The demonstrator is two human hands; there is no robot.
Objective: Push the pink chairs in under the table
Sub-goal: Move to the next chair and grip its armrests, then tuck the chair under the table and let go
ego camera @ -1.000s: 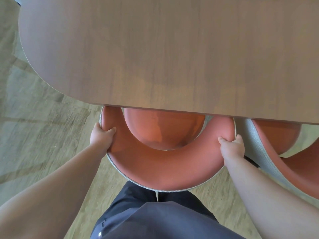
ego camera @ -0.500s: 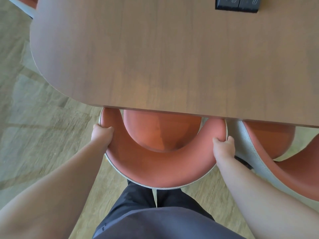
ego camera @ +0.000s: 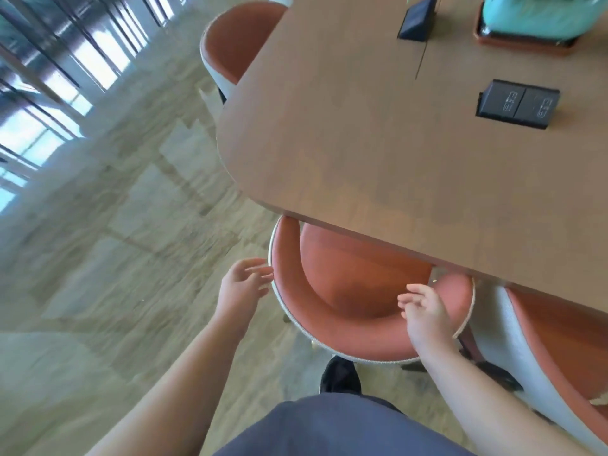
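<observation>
A pink chair (ego camera: 345, 330) with a curved back stands before me, its seat partly under the brown wooden table (ego camera: 378, 153). My left hand (ego camera: 243, 284) hovers just left of the chair's back rim, fingers spread, holding nothing. My right hand (ego camera: 424, 311) floats over the right side of the curved back, fingers apart, off the chair. A second pink chair (ego camera: 559, 343) with a grey outer shell sits at the right, also tucked partly under the table. A third pink chair (ego camera: 237, 41) stands at the table's far rounded end.
Two black socket boxes (ego camera: 518, 103) (ego camera: 417, 21) are set into the tabletop, and a teal pot on a brown tray (ego camera: 526, 41) sits at the far right. Pale tiled floor (ego camera: 115, 225) spreads to the left toward tall windows (ego camera: 49, 77). My dark shoe (ego camera: 340, 376) is behind the chair.
Both hands have let go of the chair's back and opened. The view has lifted and swung left, showing the floor, the windows and the table's far end.
</observation>
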